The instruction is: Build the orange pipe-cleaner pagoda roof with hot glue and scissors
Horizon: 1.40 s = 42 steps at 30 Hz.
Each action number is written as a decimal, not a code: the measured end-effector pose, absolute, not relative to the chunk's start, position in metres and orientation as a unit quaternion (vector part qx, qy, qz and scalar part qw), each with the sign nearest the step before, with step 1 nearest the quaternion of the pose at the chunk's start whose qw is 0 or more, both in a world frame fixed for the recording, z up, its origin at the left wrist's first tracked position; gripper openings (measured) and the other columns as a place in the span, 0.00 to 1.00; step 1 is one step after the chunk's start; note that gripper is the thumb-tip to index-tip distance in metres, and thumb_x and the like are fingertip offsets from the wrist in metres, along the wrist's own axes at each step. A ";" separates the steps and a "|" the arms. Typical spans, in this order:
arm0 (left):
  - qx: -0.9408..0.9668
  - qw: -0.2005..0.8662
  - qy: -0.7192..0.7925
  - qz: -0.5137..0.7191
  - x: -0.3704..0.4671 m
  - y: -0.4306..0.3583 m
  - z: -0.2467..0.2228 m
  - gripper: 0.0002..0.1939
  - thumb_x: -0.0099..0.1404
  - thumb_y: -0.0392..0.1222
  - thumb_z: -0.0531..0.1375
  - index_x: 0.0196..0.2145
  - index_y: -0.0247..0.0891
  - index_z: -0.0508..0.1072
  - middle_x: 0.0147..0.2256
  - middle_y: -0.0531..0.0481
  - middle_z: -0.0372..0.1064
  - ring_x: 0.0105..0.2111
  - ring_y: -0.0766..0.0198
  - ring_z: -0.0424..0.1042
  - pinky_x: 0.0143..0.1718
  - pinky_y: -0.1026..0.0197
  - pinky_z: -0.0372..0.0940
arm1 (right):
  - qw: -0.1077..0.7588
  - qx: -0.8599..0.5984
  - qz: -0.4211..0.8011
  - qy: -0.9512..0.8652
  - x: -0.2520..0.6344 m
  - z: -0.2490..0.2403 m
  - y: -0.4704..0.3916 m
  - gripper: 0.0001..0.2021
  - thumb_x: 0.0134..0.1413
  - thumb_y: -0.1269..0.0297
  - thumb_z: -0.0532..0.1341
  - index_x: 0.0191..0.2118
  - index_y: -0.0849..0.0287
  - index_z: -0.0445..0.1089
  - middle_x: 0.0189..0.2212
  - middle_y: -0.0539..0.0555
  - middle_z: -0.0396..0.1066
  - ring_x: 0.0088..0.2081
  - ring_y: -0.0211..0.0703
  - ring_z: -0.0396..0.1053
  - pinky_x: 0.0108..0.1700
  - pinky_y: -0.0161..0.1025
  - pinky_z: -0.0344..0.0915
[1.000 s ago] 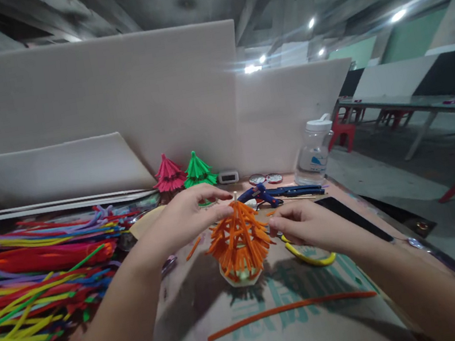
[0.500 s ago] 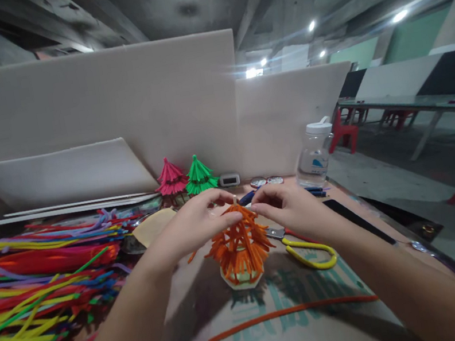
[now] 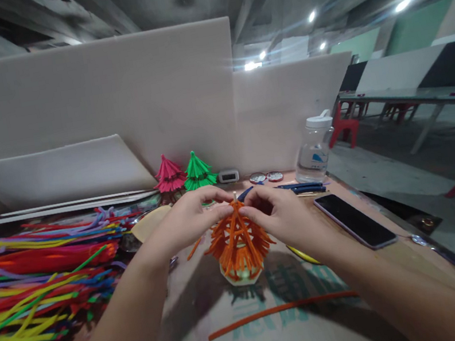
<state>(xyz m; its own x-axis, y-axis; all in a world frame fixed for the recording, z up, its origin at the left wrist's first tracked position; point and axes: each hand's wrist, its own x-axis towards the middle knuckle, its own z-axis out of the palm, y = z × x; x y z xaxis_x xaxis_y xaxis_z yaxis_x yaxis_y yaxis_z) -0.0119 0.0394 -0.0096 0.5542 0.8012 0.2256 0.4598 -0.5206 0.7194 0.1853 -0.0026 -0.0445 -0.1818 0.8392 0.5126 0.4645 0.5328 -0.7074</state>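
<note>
An orange pipe-cleaner tree point(image 3: 240, 244) stands upright on a pale base in front of me, a thin pale stick poking out of its tip. My left hand point(image 3: 200, 213) pinches the tree's top from the left, thumb and fingertips close together. From the right, my right hand point(image 3: 271, 207) closes its thumb and fingers on the same top. A loose orange pipe cleaner point(image 3: 277, 312) lies on the table nearer to me. Yellow-handled scissors point(image 3: 305, 254) are mostly hidden beneath my right forearm.
Many coloured pipe cleaners point(image 3: 36, 278) cover the left side. Behind stand a pink tree point(image 3: 169, 174), a green tree point(image 3: 198, 170) and a small display device point(image 3: 228, 176). At right are a water bottle point(image 3: 312, 150) and a phone point(image 3: 354, 220).
My right hand has moved left onto the tree's top, and its forearm now covers most of the scissors. The phone has come into fuller view.
</note>
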 end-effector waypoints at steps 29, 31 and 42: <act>0.816 0.171 0.348 0.428 -0.001 0.037 -0.013 0.11 0.67 0.47 0.59 0.35 0.37 0.77 0.39 0.47 0.75 0.41 0.60 0.73 0.45 0.59 0.65 | 0.347 -0.469 0.198 -0.788 0.231 -0.034 0.005 0.09 0.62 0.62 0.58 0.37 0.58 0.75 0.32 0.51 0.76 0.33 0.40 0.69 0.34 0.37 0.61; 0.819 0.185 0.344 0.421 -0.003 0.040 -0.014 0.13 0.67 0.48 0.60 0.37 0.36 0.78 0.39 0.46 0.76 0.41 0.59 0.73 0.46 0.59 0.65 | 0.334 -0.470 0.194 -0.794 0.233 -0.035 0.007 0.09 0.62 0.63 0.57 0.38 0.58 0.74 0.33 0.52 0.76 0.34 0.41 0.70 0.35 0.37 0.62; 0.767 0.216 0.495 0.346 -0.083 0.060 -0.054 0.20 0.57 0.54 0.62 0.41 0.36 0.73 0.36 0.46 0.74 0.36 0.56 0.74 0.40 0.54 0.70 | 0.080 -0.575 0.141 -0.802 0.293 -0.108 0.015 0.23 0.49 0.68 0.64 0.54 0.57 0.69 0.48 0.59 0.73 0.46 0.52 0.71 0.43 0.40 0.64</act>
